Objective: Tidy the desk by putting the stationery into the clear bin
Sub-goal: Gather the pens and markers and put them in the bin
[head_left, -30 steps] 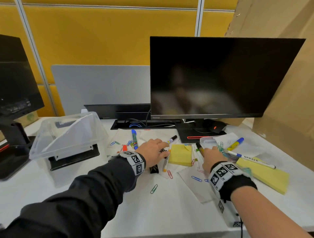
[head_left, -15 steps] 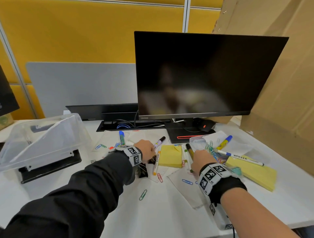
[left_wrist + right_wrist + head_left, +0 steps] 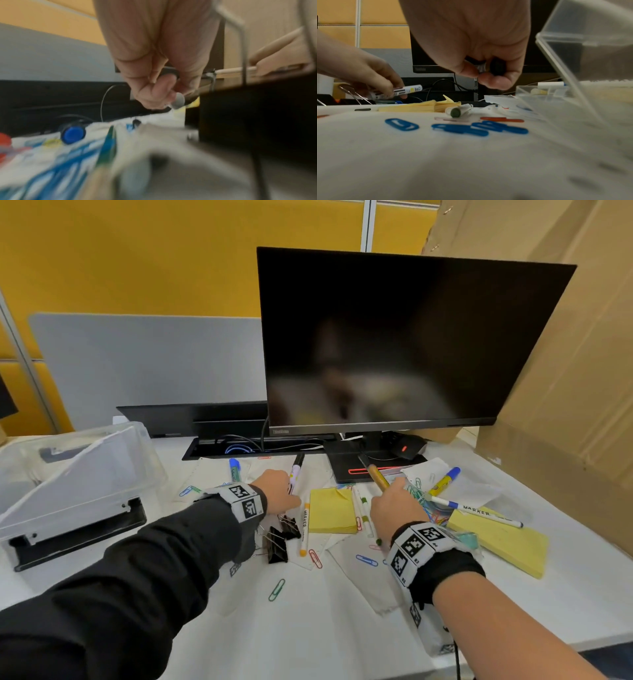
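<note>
Left hand (image 3: pixel 279 489) grip: fingers curled round a white marker with black cap (image 3: pixel 295 470), lifted off the bench, cap pointing toward the monitor (image 3: pixel 411 337). Right hand (image 3: pixel 394 506) grip: fingers curled round a tan-barrelled marker (image 3: pixel 377 477), dark tip angled up and back toward the monitor base; right wrist view shows the fingertips (image 3: pixel 494 81) wrapped tight on the dark end. Between the hands: yellow sticky pad (image 3: pixel 332 510), orange-tipped marker (image 3: pixel 304 529), black binder clips (image 3: pixel 279 537), green-capped marker (image 3: pixel 459 110). Blue paper clips (image 3: pixel 462 128) lie just in front of the right wrist. Right of the right hand: blue-yellow marker (image 3: pixel 443 481), white MARKER pen (image 3: pixel 479 511) on a bigger yellow pad (image 3: pixel 503 546). Clear bin (image 3: pixel 68 474) sits far left on the bench (image 3: pixel 325 628), well apart from both hands, tilted on a black base. Bare bench lies near the front edge; a cardboard wall (image 3: pixel 565 388) closes the right side.
</note>
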Demonstrator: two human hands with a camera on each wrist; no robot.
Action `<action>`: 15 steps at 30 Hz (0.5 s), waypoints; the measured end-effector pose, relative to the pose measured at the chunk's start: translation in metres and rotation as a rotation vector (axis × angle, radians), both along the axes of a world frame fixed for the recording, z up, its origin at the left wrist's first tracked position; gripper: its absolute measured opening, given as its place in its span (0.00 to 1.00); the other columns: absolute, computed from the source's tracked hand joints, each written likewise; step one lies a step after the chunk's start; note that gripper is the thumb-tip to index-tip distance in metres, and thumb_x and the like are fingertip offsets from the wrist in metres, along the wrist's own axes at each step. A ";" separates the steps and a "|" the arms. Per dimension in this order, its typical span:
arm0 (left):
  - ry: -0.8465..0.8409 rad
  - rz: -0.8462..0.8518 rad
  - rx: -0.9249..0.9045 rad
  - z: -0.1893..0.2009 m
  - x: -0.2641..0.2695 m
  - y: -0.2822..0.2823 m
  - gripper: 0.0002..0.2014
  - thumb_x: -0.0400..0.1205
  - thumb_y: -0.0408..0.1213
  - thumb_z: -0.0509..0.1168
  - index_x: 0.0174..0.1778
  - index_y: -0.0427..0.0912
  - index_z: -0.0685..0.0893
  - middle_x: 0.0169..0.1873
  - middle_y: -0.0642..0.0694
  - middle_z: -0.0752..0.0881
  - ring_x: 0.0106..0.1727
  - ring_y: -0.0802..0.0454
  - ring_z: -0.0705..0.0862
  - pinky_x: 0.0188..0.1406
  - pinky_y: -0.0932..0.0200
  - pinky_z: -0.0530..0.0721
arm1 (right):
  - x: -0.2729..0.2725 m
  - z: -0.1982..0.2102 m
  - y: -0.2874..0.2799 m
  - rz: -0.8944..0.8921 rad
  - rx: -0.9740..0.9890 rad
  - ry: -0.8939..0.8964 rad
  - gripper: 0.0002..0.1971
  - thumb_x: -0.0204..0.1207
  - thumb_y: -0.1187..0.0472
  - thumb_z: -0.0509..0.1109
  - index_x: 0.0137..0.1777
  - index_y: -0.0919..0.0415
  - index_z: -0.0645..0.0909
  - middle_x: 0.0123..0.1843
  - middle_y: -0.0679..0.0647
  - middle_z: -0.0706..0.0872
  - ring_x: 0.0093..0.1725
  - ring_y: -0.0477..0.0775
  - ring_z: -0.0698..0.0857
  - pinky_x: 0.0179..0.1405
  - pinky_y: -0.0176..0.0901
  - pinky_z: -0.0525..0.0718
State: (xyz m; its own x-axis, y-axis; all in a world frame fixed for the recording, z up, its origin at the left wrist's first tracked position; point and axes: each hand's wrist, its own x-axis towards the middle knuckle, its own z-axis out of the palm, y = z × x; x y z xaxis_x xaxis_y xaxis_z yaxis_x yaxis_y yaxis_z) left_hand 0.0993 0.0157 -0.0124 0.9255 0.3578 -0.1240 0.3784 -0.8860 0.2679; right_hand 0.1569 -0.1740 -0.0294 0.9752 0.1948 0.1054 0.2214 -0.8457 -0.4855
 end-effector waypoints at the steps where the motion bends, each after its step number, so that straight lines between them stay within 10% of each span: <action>1: -0.021 -0.018 -0.061 0.003 -0.002 -0.003 0.10 0.80 0.43 0.63 0.45 0.39 0.75 0.33 0.46 0.81 0.30 0.52 0.80 0.28 0.65 0.77 | 0.001 0.001 0.001 0.007 0.038 -0.031 0.19 0.80 0.60 0.55 0.68 0.68 0.64 0.59 0.65 0.80 0.58 0.66 0.81 0.48 0.49 0.75; 6: -0.205 -0.106 -0.602 0.019 -0.008 -0.040 0.03 0.81 0.34 0.62 0.42 0.39 0.75 0.32 0.41 0.86 0.24 0.53 0.84 0.31 0.62 0.87 | -0.001 0.005 0.009 0.248 0.248 -0.163 0.08 0.83 0.57 0.52 0.53 0.62 0.66 0.40 0.59 0.79 0.41 0.64 0.83 0.39 0.53 0.79; 15: -0.457 0.142 -1.203 0.010 0.009 -0.082 0.15 0.83 0.48 0.60 0.50 0.39 0.80 0.32 0.46 0.78 0.30 0.52 0.75 0.28 0.63 0.78 | -0.007 0.007 0.008 0.583 0.232 -0.259 0.13 0.85 0.60 0.50 0.59 0.63 0.73 0.51 0.57 0.71 0.47 0.56 0.78 0.52 0.53 0.78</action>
State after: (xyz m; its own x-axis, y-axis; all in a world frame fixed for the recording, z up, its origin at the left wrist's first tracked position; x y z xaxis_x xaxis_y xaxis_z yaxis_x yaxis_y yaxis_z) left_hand 0.1085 -0.0663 -0.0022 0.9323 0.3415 -0.1193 0.1123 0.0404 0.9929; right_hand 0.1495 -0.1662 -0.0228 0.6548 0.6255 0.4243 0.7436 -0.4327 -0.5097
